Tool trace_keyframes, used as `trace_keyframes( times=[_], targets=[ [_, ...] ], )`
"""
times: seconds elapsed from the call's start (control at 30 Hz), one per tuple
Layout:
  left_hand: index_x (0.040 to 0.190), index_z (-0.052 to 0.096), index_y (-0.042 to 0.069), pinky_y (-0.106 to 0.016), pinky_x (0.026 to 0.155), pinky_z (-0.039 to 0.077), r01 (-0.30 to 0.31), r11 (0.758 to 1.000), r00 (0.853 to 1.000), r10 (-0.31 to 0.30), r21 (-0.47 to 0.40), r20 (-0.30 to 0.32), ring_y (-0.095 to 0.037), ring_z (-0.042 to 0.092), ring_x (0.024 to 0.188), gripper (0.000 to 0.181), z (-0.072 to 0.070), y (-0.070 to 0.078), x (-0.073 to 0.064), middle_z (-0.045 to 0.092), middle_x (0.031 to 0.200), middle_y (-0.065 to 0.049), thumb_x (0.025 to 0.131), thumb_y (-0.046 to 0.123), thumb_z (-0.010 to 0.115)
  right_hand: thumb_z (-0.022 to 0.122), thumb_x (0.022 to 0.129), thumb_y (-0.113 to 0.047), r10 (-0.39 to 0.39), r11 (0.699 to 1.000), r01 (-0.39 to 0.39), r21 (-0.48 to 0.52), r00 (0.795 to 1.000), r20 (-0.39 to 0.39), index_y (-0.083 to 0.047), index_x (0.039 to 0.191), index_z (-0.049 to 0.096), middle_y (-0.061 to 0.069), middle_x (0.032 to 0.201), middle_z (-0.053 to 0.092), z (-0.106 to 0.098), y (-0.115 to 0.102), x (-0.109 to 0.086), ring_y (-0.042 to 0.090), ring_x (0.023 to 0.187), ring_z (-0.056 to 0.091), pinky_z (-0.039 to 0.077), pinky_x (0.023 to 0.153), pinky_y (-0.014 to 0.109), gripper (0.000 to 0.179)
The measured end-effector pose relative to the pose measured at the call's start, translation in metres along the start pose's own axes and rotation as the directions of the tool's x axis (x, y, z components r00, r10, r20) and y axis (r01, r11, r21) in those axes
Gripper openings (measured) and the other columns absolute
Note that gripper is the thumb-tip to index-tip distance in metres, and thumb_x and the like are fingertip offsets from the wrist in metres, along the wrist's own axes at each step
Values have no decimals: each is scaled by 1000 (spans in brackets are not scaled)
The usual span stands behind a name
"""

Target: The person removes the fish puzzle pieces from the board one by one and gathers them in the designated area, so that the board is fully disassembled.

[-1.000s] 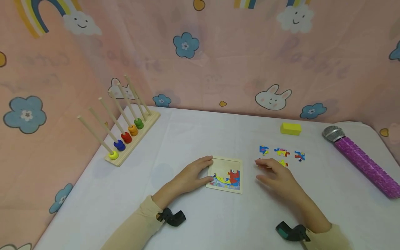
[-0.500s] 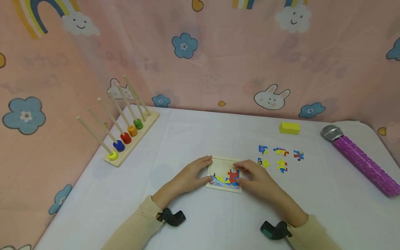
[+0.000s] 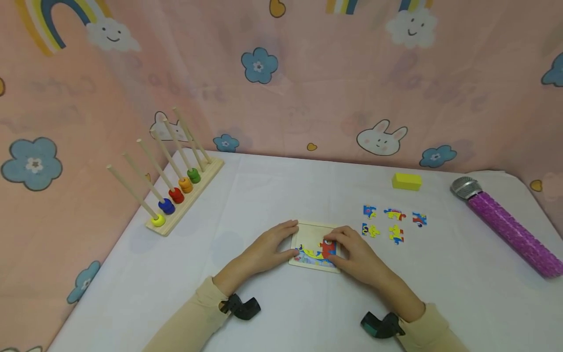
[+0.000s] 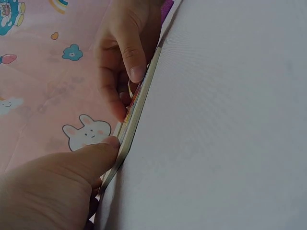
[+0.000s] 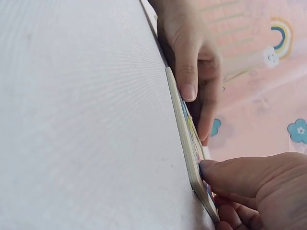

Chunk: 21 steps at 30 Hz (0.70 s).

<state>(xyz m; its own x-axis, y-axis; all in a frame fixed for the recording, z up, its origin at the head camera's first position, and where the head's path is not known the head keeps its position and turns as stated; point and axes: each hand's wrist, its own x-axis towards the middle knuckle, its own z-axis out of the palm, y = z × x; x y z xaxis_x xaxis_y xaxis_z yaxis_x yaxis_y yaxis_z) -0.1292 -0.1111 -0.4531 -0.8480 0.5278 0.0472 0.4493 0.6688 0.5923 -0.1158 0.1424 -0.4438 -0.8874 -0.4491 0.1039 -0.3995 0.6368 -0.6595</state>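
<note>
One puzzle tray point(image 3: 313, 231) lies flat on the bench point(image 3: 264, 195), between left hand point(image 3: 271, 248) and right hand point(image 3: 361, 255). Left fingers wide apart, touching its left rim; right fingers reach over right rim to red piece point(image 3: 327, 249), narrower gap, can't tell if pinching.

- Left arm point(image 3: 189, 315): reaches forward and inward; the sleeve point(image 3: 206, 296) ends short of the bare wrist point(image 3: 227, 278).
- Left hand point(image 3: 269, 247): low, palm turned inward, back up; thumb point(image 3: 288, 254) and fingers point(image 3: 287, 226) stand apart at the tips, fingers stretched forward and inward in a light hold.
- Right arm point(image 3: 433, 332): slants forward and to the left, its bare wrist point(image 3: 406, 300) clear of the cuff point(image 3: 428, 315).
- Right hand point(image 3: 357, 254): faces the left one, near it; thumb point(image 3: 337, 261) and index finger point(image 3: 336, 235) part at the tips, the other fingers mostly hidden, grip unclear.
</note>
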Motion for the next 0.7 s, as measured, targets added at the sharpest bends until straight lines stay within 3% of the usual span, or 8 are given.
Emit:
trace_keyframes(
  times=[0.33,0.7],
  targets=[
    [139,46,6,-37,114,31,-17,1000,1000,17,-3,-10,-20,32,141,60,0,0,0,38,150,-3,89,31,66,72,82,-7,35,998,-35,52,999,6,-10,114,61,6,118,54,0,-3,1,25,114,49,45,100,51,34],
    [139,47,6,-37,114,31,-18,1000,1000,18,-8,-13,-19,32,141,60,1,-1,0,39,150,-2,89,31,67,75,79,-8,40,999,-39,17,999,-37,-12,115,63,3,113,58,0,-2,-1,21,110,52,47,96,47,38]
  ],
)
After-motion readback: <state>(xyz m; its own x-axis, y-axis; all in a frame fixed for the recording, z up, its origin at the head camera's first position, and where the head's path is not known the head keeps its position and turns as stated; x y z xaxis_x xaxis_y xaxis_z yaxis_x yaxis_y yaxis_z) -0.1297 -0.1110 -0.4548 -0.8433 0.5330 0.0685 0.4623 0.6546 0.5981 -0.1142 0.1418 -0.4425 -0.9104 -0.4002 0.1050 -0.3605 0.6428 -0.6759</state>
